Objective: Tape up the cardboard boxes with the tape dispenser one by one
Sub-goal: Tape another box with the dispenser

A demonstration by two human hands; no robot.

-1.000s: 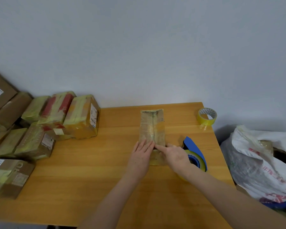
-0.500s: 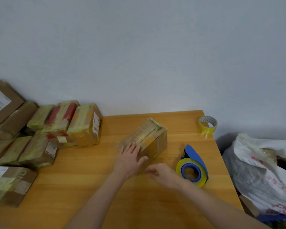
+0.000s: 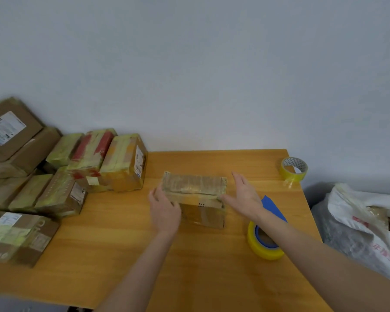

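Brown cardboard, wrapped in glossy yellowish tape, makes up the cardboard box [image 3: 195,194] that lies lengthwise across the middle of the wooden tabletop [image 3: 122,244], its long side facing the person. A taped seam runs along its top and a few small dark marks show on its front face.

The left hand [image 3: 164,210] is at the box's left end: its fingers reach up along that end, fairly straight, and the thumb lies over the near left corner. Its grip is released, resting against the box rather than clenched round it. The right hand [image 3: 243,197] is at the box's right end, fingers straight and spread, grip released too, with the thumb touching the near right corner.

The tape dispenser [image 3: 260,245], blue with a yellow roll on it, lies on the tabletop just under the right forearm, near the box but apart from it, and neither hand holds it. A spare roll of tape [image 3: 294,168], yellow, stands at the far right corner of the tabletop.

A pile of boxes [image 3: 113,163], most of them banded in yellow-green tape and one streaked with red, crowds the left side against the pale wall [image 3: 212,75]. A white plastic bag [image 3: 358,212] sits beyond the right edge.
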